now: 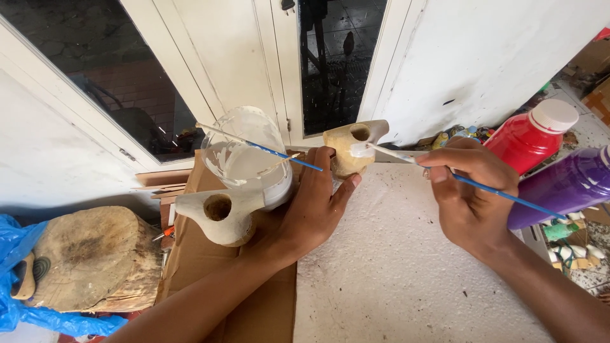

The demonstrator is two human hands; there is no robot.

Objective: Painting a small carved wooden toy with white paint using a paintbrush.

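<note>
While both forearms reach in from the lower edge of the view, the nearest surfaces are a white textured board (406,267) under the right arm and a sheet of brown cardboard (267,305) under the left. The right hand (470,197) is closed in a pinch on a thin blue-handled paintbrush (445,171), whose white-loaded tip touches the top of a small pale clay piece (348,147) with a round hole in its upper face. The left hand (314,203) is wrapped around that clay piece from below and behind, thumb pointing up along its right side, holding it just above the far edge of the white board.

Just left of the left hand, a second, larger clay piece (219,216) with a similar round hole sits on the cardboard. Touching it from behind is a clear plastic container (248,159) holding white paint, with a second blue-handled brush (267,149) laid across its rim.

To the far left stands a weathered wooden stump (95,254) with blue plastic sheeting (16,267) wrapped about its base. On the right edge a purple paint bottle (562,187) lies tilted, and beyond it stands a red paint bottle (530,140) with a white cap. Farthest off, white-framed glass doors (241,57) and a white wall (483,57) close the scene.
</note>
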